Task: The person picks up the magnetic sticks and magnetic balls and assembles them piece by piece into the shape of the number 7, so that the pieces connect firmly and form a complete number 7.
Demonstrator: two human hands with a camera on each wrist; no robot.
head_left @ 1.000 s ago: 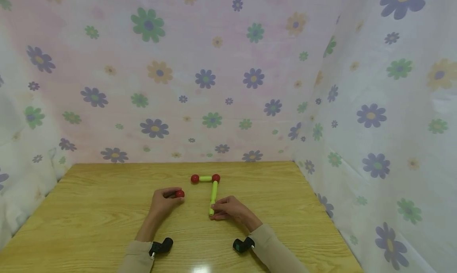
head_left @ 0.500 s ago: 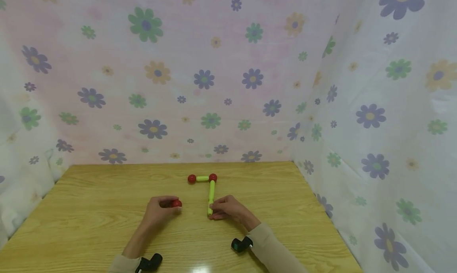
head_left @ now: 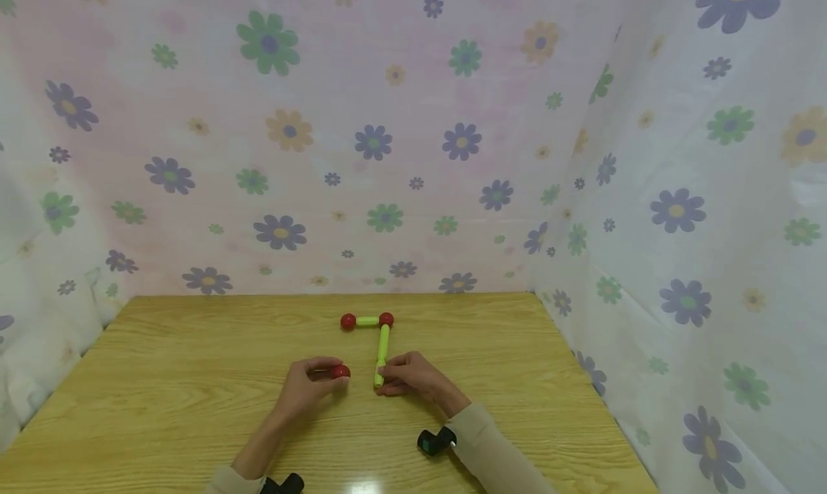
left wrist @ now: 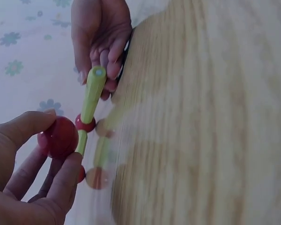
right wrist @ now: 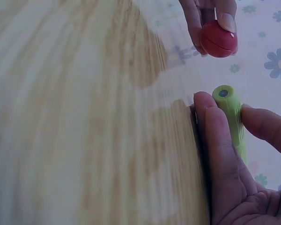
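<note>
My left hand (head_left: 309,389) pinches a glossy red ball (head_left: 341,373) between thumb and fingers, a short gap left of the long yellow-green rod (head_left: 383,343). With thumb and fingers my right hand (head_left: 416,379) pinches that rod by its near end. A small grey disc shows in the rod's end face in the right wrist view, turned toward the red ball (right wrist: 219,39). At its far end the rod meets a second red ball (head_left: 386,319). From there a shorter yellow-green rod (head_left: 367,322) runs left to a third red ball (head_left: 348,322), forming an angled chain.
The wood-grain table (head_left: 194,379) has a shiny surface that reflects the pieces in the left wrist view. A flowered curtain (head_left: 413,214) stands along its back edge and both sides. Both wrists carry a black camera mount (head_left: 436,442).
My left hand, with the red ball, has come toward me and then right, closer to the rod's near end. The right hand and the chain have stayed almost still.
</note>
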